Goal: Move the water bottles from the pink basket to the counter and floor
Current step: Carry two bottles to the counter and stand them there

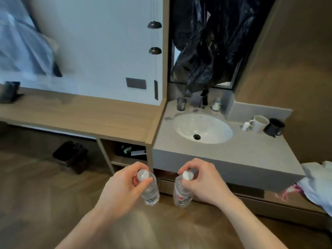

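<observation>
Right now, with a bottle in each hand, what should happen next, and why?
Probably lift both onto the grey counter ahead. The left hand pinches one bottle by its neck, the right hand the other bottle, both hanging above the floor.

Two clear white-capped water bottles (150,190) (181,192) hang upright side by side above the floor.

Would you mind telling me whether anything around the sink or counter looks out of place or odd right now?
One thing: a black plastic bag hangs crumpled over the mirror above the sink, hiding most of it. Otherwise nothing is spilled or tipped; the white mug and black mug stand upright, and each hand, left hand and right hand, holds a capped bottle.
</observation>
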Demonstrator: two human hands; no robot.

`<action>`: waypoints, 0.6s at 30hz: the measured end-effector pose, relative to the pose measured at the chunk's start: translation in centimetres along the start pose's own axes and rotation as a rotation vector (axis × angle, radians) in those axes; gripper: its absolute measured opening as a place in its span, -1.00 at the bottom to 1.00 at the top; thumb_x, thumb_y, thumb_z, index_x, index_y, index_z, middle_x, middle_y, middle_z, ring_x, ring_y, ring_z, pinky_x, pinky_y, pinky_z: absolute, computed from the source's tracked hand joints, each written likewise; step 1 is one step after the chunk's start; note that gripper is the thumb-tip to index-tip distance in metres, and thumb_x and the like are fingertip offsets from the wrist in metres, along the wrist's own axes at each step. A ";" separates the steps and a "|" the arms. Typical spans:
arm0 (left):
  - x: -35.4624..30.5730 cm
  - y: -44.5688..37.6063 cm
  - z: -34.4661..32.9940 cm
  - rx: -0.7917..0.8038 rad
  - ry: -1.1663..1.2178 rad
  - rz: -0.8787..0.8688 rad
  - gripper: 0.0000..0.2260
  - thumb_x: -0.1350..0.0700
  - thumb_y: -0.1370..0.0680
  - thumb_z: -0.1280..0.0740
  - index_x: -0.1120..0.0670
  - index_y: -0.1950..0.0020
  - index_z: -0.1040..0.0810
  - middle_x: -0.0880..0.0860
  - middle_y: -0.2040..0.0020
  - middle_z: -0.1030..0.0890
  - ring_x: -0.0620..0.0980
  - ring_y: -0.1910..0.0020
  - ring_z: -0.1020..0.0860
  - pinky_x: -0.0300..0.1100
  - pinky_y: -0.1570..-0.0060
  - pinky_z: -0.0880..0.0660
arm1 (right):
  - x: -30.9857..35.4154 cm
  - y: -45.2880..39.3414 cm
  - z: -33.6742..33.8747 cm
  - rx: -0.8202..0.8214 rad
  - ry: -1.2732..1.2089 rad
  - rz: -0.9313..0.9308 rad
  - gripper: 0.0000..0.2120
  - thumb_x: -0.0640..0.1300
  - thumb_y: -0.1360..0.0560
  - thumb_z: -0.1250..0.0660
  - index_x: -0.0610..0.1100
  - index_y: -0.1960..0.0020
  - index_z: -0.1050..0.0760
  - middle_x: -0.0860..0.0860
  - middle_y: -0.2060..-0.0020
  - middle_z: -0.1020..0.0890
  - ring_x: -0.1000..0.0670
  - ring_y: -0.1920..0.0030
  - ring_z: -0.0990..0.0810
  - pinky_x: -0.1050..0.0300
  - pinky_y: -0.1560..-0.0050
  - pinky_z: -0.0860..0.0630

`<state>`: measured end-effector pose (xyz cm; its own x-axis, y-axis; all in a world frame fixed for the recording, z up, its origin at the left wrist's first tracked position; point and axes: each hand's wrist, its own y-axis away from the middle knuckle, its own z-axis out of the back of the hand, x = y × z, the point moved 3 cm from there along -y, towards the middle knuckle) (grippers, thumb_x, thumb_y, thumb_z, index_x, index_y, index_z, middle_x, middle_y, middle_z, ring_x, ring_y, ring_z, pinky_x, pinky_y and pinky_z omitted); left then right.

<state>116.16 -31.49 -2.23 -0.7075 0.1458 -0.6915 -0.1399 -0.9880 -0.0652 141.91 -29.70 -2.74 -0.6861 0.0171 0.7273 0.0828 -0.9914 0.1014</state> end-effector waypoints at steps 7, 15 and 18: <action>11.6 1.4 13.7 -0.159 -0.052 0.078 -0.88 -0.15 -0.56 -0.45 -0.21 -0.01 -0.54 -0.20 0.17 -0.61 -0.13 0.17 -0.58 -0.26 0.26 -0.45 | 13.7 -5.7 -11.3 0.065 -0.064 0.148 -0.81 -0.06 -0.38 -0.45 0.22 0.10 -0.67 0.34 0.09 -0.63 0.19 0.04 -0.61 0.19 0.08 -0.51; 21.9 1.2 25.3 -0.303 -0.013 0.207 -0.90 -0.11 -0.56 -0.46 -0.16 0.01 -0.58 -0.32 0.20 -0.59 -0.21 0.22 -0.55 -0.30 0.27 -0.38 | 25.7 -12.5 -20.7 0.192 -0.057 0.259 -0.85 -0.01 -0.42 -0.48 0.23 0.06 -0.68 0.33 0.03 -0.65 0.18 -0.02 -0.63 0.11 0.02 -0.67; 25.9 0.2 28.7 -0.356 0.004 0.254 -0.90 -0.13 -0.57 -0.44 -0.18 -0.01 -0.58 -0.22 0.22 -0.60 -0.15 0.25 -0.54 -0.24 0.28 -0.44 | 29.6 -16.3 -24.2 0.249 -0.017 0.276 -0.84 0.00 -0.43 -0.50 0.24 0.04 -0.68 0.28 0.01 -0.66 0.14 0.05 -0.66 0.07 0.06 -0.71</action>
<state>77.94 -26.47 0.54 -0.6856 -0.1040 -0.7205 0.2869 -0.9482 -0.1361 102.77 -16.16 0.71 -0.6017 -0.2420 0.7612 0.4374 -0.8972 0.0606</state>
